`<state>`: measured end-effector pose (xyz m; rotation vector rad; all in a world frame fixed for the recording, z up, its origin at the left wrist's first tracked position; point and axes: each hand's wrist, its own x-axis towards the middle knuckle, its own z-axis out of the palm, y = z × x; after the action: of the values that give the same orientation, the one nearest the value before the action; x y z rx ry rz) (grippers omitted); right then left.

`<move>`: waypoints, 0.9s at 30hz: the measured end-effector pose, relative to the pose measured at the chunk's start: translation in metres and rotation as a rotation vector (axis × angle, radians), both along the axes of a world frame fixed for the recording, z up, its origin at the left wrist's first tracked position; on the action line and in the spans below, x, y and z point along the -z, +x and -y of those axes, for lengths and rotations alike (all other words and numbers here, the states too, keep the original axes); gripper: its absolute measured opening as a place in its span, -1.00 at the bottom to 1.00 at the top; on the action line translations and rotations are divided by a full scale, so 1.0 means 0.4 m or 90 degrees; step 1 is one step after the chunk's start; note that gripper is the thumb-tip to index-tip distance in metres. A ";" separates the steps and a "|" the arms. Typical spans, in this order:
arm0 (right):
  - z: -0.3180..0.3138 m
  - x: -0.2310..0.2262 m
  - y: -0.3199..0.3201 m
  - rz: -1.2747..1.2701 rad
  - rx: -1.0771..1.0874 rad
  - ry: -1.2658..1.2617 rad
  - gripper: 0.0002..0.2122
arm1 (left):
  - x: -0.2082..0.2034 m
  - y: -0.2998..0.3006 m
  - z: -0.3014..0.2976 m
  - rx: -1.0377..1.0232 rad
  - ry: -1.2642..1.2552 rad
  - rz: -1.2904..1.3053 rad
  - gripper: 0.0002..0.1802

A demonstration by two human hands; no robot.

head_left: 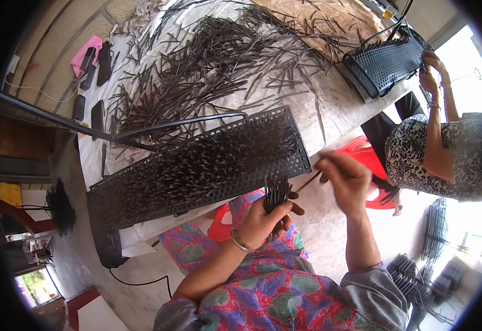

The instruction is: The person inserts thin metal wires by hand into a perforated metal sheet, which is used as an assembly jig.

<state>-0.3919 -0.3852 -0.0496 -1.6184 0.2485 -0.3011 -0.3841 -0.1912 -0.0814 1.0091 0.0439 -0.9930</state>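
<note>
My left hand [262,225] is closed round a bundle of thin dark sticks [277,190], which stand up above the fingers. To its right, my right hand [348,179] pinches a single dark stick [309,181] between thumb and fingers, its tip pointing at the bundle. Just beyond both hands, along the table edge, lies a long black perforated rack [303,155]. Sticks like these are set densely in its holes, with fewer towards the right end. What the sticks are made of, I cannot tell.
Behind the rack, a heap of loose sticks [197,71] spreads over the covered table [302,105]. A black metal bar [183,124] crosses behind the rack. At the right, another person's hands [433,71] touch a second perforated rack [387,63]. A red stool [357,146] stands below.
</note>
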 end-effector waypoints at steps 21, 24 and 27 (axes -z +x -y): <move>0.005 -0.020 0.113 0.288 0.000 -0.538 -0.78 | 0.015 0.001 -0.006 0.012 -0.006 -0.053 -0.73; 0.005 0.008 0.119 0.304 -0.020 -0.570 -0.77 | 0.027 0.004 -0.009 0.026 -0.033 -0.069 -0.68; 0.005 0.041 0.118 0.289 -0.078 -0.621 -0.74 | 0.017 0.004 -0.008 0.002 -0.025 -0.048 -0.73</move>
<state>-0.3449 -0.3872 -0.0660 -2.4356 -0.4159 -0.7590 -0.3826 -0.1880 -0.0883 0.9364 0.0842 -1.0313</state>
